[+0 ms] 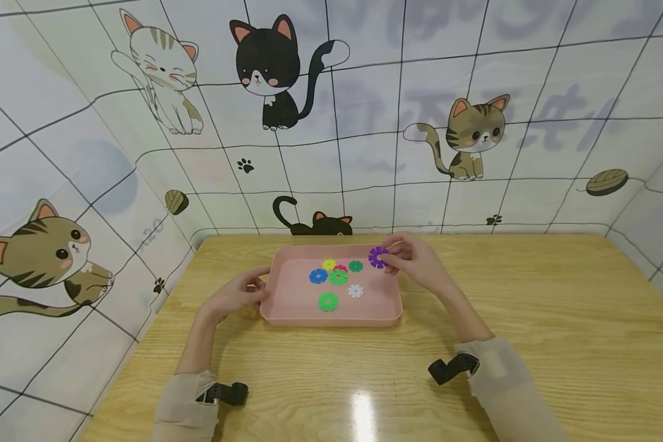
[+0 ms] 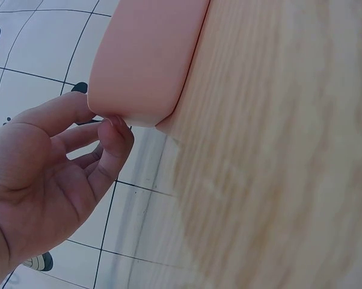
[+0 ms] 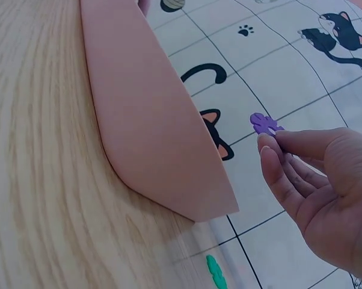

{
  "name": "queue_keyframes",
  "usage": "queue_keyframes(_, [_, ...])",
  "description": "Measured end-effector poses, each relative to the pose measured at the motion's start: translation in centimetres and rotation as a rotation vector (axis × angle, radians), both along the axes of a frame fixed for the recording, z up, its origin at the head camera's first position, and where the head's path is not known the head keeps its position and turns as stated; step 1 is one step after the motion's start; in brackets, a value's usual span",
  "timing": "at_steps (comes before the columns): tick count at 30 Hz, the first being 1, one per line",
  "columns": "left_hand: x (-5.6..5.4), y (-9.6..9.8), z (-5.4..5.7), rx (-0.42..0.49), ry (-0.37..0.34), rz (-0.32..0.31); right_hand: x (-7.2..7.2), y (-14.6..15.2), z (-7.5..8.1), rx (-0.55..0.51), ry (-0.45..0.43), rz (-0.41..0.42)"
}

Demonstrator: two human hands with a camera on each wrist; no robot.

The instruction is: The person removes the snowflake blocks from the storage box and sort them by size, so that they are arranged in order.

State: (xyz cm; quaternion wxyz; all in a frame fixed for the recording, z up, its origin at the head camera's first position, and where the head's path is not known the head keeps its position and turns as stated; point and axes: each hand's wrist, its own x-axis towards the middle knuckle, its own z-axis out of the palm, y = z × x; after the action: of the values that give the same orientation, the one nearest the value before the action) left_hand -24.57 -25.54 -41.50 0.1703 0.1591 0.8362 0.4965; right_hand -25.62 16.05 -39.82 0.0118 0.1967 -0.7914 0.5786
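Note:
A shallow pink tray [image 1: 298, 310] lies on the wooden table, holding several notched plastic discs. My left hand [image 1: 236, 296] is at its left end; thumb and fingers hold the tray's edge, and the left wrist view shows the curled fingers at its corner. With thumb and fingertips, my right hand [image 1: 414, 261] pinches a purple notched disc [image 1: 377, 257] over the tray's back right corner. In the tray are a blue disc [image 1: 318, 276], a yellow disc [image 1: 329, 264], a white disc [image 1: 356, 291], a dark green disc [image 1: 355, 266], light green discs [image 1: 328, 302] and a partly covered pink disc [image 1: 340, 268].
Outside the tray's end, a green piece [image 3: 216, 272] shows in the right wrist view. The wooden table [image 1: 530, 307] stretches out to the right. Behind it stands a white wall [image 1: 364, 166] with grid lines and cartoon cats. Black straps [image 1: 454, 368] circle both wrists.

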Motion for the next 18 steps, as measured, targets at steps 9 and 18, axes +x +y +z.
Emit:
queue_keyframes(9, [0.0,-0.2,-0.1,-0.008,0.006,0.004,-0.5,2.3,-0.2,-0.005,0.000,-0.076])
queue_keyframes(18, [-0.1,-0.3,-0.2,-0.002,0.004,0.001,-0.9,5.5,-0.8,-0.013,-0.051,-0.164])
